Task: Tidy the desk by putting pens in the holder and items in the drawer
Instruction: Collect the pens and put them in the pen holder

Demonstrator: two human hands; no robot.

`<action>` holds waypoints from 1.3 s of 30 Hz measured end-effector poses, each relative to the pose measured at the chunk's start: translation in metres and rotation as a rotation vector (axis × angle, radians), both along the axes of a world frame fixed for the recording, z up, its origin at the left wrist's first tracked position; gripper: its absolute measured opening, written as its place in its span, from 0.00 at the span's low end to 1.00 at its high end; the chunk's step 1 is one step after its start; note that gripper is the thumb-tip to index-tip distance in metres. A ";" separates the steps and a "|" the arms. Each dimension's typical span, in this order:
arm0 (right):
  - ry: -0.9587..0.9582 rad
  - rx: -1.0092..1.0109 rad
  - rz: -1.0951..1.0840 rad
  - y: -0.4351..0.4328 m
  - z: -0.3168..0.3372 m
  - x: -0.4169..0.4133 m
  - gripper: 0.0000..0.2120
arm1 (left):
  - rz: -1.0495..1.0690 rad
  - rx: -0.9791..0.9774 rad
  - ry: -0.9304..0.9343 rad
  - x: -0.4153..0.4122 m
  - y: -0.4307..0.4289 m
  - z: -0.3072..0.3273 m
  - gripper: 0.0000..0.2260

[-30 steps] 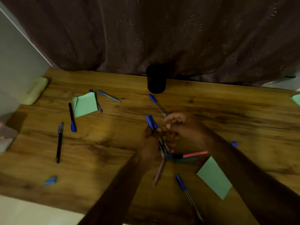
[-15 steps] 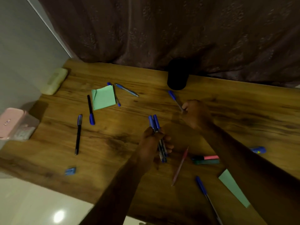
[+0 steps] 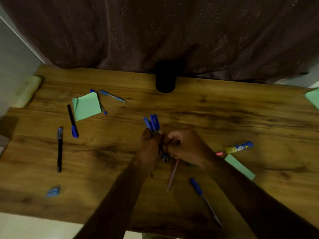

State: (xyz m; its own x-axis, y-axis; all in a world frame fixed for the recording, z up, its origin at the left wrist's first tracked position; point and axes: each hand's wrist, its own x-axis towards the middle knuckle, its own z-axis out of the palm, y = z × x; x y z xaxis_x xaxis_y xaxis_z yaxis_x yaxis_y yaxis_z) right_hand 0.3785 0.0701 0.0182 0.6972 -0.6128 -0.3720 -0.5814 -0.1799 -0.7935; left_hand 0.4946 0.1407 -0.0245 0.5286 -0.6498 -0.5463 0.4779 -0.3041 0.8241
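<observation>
My left hand [image 3: 149,144] is closed around a bundle of blue-capped pens [image 3: 152,123], caps pointing away from me. My right hand [image 3: 185,146] presses against that bundle from the right, fingers curled on it. A black pen holder [image 3: 165,79] stands at the desk's far edge, straight beyond the hands. Loose pens lie around: a pink pencil [image 3: 172,175] just below the hands, a blue pen [image 3: 205,200] at front right, a black pen [image 3: 59,150] and a blue-capped marker [image 3: 72,120] at left, two pens [image 3: 112,96] near a green note.
Green sticky notes lie at back left [image 3: 86,106], right of my forearm [image 3: 240,167] and at the far right edge [image 3: 313,98]. A glue stick [image 3: 239,147] lies at right. A small blue eraser [image 3: 52,192] sits front left, a pale case [image 3: 25,91] at the back-left corner.
My right hand picked up the blue pen lying in front of the holder and brought it back to the bundle in my left hand, which now shows three caps.
</observation>
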 end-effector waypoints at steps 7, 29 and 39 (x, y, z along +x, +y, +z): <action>0.217 -0.167 -0.021 0.002 0.001 -0.027 0.07 | -0.031 0.025 0.000 -0.004 0.018 0.007 0.08; 0.137 -0.174 -0.124 0.032 -0.005 -0.016 0.17 | -0.100 0.039 0.071 -0.011 0.044 0.006 0.05; -0.106 0.163 -0.198 -0.008 0.016 -0.002 0.12 | -0.240 -0.074 -0.019 0.002 0.010 0.019 0.11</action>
State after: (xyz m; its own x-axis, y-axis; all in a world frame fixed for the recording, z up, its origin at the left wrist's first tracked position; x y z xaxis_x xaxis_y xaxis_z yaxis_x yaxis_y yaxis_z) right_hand 0.3766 0.0620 0.0337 0.6104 -0.6789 -0.4081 -0.5043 0.0644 -0.8612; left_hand 0.4970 0.1503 -0.0057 0.3641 -0.7956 -0.4842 0.3833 -0.3458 0.8564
